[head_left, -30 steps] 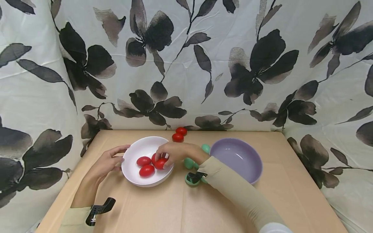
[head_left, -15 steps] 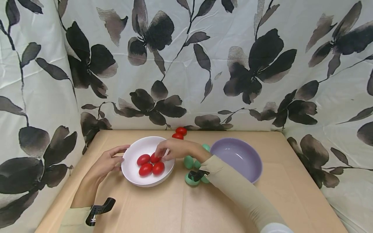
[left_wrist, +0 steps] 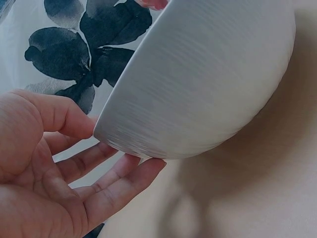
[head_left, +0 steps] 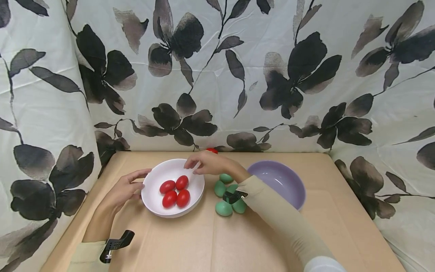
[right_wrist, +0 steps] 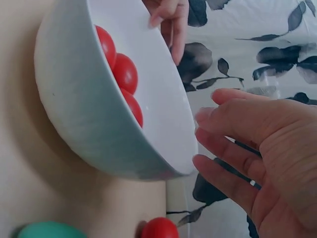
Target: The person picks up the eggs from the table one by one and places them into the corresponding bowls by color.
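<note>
A white bowl (head_left: 154, 204) stands at the left of the table with several red eggs (head_left: 170, 198) in it. My left hand (head_left: 124, 189) rests its fingertips against the bowl's left side. In the left wrist view its thumb meets the rim and other fingers touch the outer wall. My right hand (head_left: 212, 162) is over the bowl's back right rim, fingers loosely bent and holding nothing. The right wrist view shows its fingertips (right_wrist: 204, 115) close by the rim. Behind this hand another red egg (head_left: 212, 150) shows in part.
Several green eggs (head_left: 223, 208) lie between the two bowls, some of them partly hidden by the right wrist. A purple bowl (head_left: 283, 181) stands to the right, partly behind the right sleeve (head_left: 282, 215). Floral cloth (head_left: 238, 75) hangs behind the table (head_left: 190, 241).
My right hand has let go of a red egg inside the white bowl and moved up and back to the bowl's rim, covering one red egg behind it. My left hand has not moved.
</note>
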`<action>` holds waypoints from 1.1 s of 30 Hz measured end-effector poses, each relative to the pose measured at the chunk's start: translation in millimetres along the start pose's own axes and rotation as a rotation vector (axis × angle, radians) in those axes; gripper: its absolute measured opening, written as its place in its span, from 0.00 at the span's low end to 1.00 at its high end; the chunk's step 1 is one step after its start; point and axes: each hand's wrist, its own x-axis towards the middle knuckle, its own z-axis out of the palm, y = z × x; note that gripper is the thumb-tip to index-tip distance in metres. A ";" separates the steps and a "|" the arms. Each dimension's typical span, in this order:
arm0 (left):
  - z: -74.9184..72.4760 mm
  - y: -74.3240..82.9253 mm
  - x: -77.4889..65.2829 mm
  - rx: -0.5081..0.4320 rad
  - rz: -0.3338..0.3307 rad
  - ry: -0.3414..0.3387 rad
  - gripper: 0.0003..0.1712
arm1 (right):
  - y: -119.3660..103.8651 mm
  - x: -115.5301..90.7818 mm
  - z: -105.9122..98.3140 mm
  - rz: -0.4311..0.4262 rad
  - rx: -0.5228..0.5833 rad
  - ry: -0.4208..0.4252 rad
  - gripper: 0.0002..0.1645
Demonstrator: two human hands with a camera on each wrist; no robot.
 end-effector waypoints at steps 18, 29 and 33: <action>1.6 2.1 -1.9 -0.025 -0.015 0.002 0.33 | 29.4 -3.8 -16.7 0.096 -0.079 0.124 0.25; 3.0 4.4 -2.9 -0.003 -0.024 0.009 0.32 | 44.1 -0.4 -19.8 0.161 -0.170 0.087 0.27; 4.5 5.6 -2.9 -0.003 -0.029 0.009 0.32 | 50.4 0.6 -17.4 0.177 -0.176 0.064 0.29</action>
